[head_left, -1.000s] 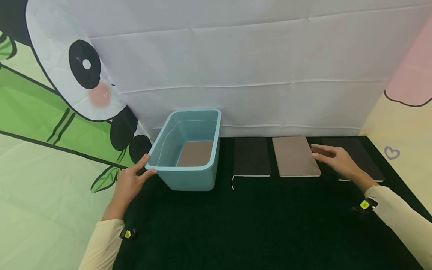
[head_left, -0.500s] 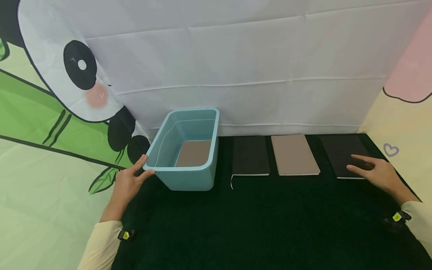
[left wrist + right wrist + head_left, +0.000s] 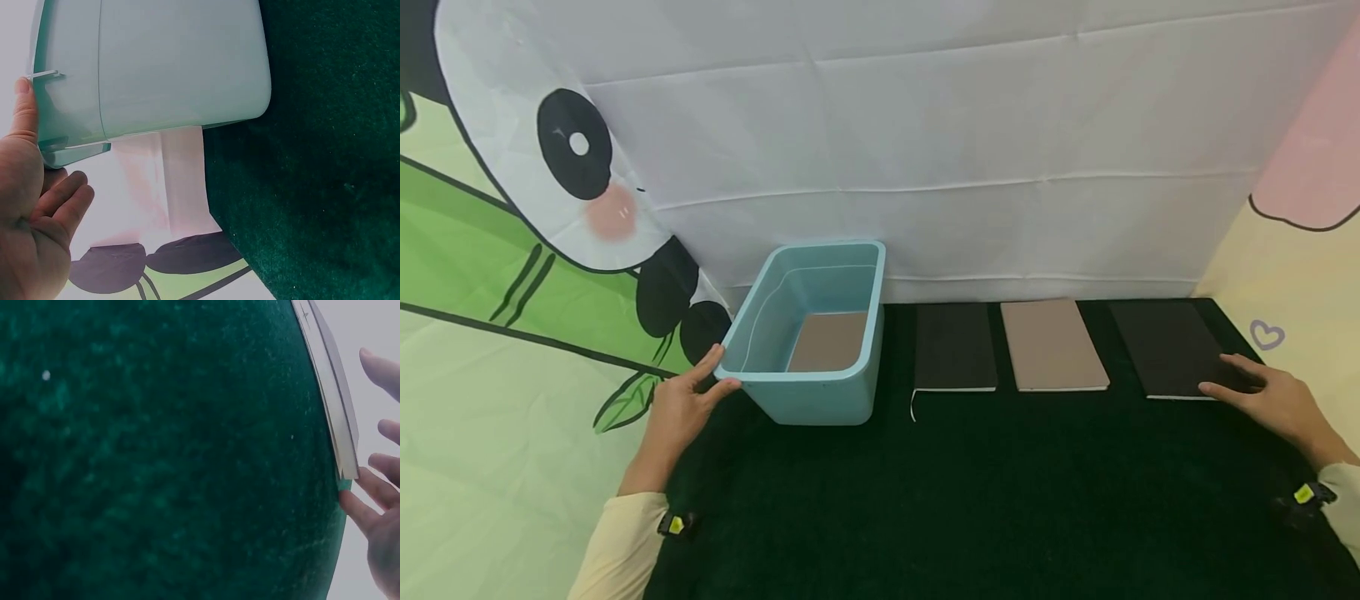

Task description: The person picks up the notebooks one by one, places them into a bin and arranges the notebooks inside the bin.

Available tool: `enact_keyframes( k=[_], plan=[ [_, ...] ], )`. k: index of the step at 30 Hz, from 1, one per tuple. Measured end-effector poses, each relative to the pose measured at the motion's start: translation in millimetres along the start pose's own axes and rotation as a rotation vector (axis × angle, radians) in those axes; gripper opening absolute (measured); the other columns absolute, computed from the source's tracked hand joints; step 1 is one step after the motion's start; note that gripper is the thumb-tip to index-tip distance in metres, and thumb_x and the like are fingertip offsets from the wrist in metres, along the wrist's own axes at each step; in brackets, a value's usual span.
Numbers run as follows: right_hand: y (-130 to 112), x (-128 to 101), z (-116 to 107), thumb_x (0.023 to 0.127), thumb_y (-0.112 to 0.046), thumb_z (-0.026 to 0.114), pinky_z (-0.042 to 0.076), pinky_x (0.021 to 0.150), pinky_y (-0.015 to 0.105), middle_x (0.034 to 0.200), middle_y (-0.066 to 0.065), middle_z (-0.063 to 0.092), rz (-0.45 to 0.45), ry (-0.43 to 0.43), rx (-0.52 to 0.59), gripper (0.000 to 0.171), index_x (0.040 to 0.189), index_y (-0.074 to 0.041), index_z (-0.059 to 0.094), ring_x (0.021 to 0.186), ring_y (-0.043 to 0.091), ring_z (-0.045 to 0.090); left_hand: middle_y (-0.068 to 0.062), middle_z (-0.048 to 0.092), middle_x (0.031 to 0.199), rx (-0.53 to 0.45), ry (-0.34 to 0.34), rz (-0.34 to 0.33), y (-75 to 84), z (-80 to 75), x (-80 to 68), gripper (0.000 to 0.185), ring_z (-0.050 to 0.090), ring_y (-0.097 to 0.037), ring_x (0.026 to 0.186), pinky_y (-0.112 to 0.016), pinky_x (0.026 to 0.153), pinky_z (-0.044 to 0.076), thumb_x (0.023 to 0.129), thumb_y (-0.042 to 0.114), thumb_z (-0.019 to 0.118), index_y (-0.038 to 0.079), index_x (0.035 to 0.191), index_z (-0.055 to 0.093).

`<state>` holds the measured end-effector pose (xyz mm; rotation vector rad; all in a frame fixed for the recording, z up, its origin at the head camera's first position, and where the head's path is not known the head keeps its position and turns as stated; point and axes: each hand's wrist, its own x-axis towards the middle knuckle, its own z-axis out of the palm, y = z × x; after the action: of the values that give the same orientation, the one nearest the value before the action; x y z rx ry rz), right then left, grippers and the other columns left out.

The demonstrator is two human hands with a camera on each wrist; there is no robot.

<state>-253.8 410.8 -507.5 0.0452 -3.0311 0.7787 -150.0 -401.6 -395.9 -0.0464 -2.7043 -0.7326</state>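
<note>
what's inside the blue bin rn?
One tan notebook lies flat on the floor of the blue bin. The near wall hides the notebook's front edge, and whether anything lies under it cannot be seen.

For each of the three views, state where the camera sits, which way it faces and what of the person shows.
Head: worn high, facing forward and down at the dark green felt mat; both hands and cream sleeves show.
Left wrist: beside the left hand, facing the light blue plastic bin; thumb and fingers show.
Right wrist: low over the mat, facing the black notebook's page edge; right hand fingertips show.
Shared: head and left wrist both show the bin; head and right wrist both show the notebook.
</note>
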Motion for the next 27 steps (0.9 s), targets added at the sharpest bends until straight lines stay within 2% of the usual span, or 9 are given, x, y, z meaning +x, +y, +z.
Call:
enact_keyframes(
  k=[3,11,15,21,27],
  plan=[
    [4.9,0.9,1.3,0.097,-0.055,0.064,0.030,0.092,0.083,0.145,0.052,0.026,0.022,-0.011,0.001,0.092,0.155,0.007,0.029,0.122,0.075,0.030,-0.018,0.044,0.154,0.001,-0.002,-0.004,-0.4,0.0,-0.2,0.069,0.049,-0.052,0.132,-0.068,0.099,0.045,0.096,0.035,0.072,0.012,0.154,0.043],
    [11.5,5.9,0.9,0.098,-0.058,0.059,0.032,0.093,0.082,0.141,0.056,0.023,0.042,-0.114,-0.034,0.096,0.154,0.011,0.021,0.119,0.077,0.030,-0.017,0.043,0.154,-0.001,-0.014,-0.018,0.8,-1.1,-0.6,0.070,0.048,-0.052,0.134,-0.070,0.100,0.043,0.096,0.037,0.071,0.013,0.155,0.042],
    [9.5,6.0,1.2,0.099,-0.059,0.057,0.033,0.094,0.081,0.140,0.056,0.023,0.060,-0.107,-0.050,0.095,0.153,0.011,0.024,0.119,0.075,0.031,-0.016,0.043,0.155,-0.003,-0.018,-0.019,1.1,-0.2,0.0,0.070,0.047,-0.051,0.134,-0.070,0.101,0.042,0.096,0.038,0.071,0.012,0.155,0.042],
    [2.9,9.6,0.4,0.096,-0.063,0.061,0.032,0.095,0.080,0.141,0.055,0.024,0.085,-0.092,-0.045,0.099,0.152,0.012,0.027,0.120,0.074,0.031,-0.016,0.045,0.153,0.018,0.006,-0.003,0.9,0.7,-0.2,0.069,0.053,-0.051,0.130,-0.066,0.095,0.050,0.096,0.035,0.072,0.011,0.154,0.044],
    [-4.5,16.0,-2.3,0.092,-0.062,0.067,0.034,0.096,0.079,0.137,0.054,0.030,0.089,-0.086,-0.058,0.099,0.147,0.013,0.035,0.118,0.071,0.035,-0.017,0.045,0.153,0.013,0.006,-0.008,-0.2,0.5,-0.6,0.069,0.051,-0.053,0.130,-0.069,0.098,0.045,0.095,0.035,0.072,0.011,0.154,0.044]
  ],
)
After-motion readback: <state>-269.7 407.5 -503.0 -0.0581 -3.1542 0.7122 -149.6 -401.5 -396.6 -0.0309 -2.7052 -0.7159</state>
